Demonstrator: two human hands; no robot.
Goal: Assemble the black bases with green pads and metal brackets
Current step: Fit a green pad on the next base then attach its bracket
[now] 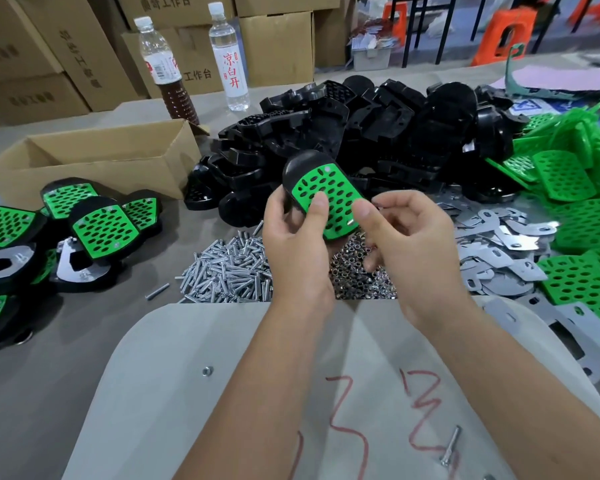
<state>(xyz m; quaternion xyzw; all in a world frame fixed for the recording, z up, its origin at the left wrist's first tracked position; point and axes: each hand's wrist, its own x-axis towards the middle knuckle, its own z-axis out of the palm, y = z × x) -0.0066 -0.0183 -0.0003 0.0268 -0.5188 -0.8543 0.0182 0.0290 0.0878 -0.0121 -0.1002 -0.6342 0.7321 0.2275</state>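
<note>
Starting at the left edge of the surface (pixel 84 341): a cluster of finished pieces (pixel 101 230), black with green pads on top, some turned over to show metal brackets. Behind them stands an open cardboard box (pixel 94 157), with two bottles (pixel 160 64) at the far edge. Toward the middle lies a heap of screws (pixel 229 271), and just right of it a heap of nuts (pixel 354 271). Beyond these is a large pile of black bases (pixel 361 126).

Above the screws and nuts, the left hand (pixel 298 244) grips a black base (pixel 302 168) with a green pad (pixel 329 199) laid on it, thumb pressed on the pad face, fingers curled round the left side. The right hand (pixel 406 244) holds its thumb on the pad's right edge; its fingers are curled, and whether they pinch anything cannot be told.

Right of the hands lie loose metal brackets (pixel 499 251), then loose green pads (pixel 575 237) at the right edge. At the near edge sits a pale board (pixel 187 393) carrying one nut and one screw.
</note>
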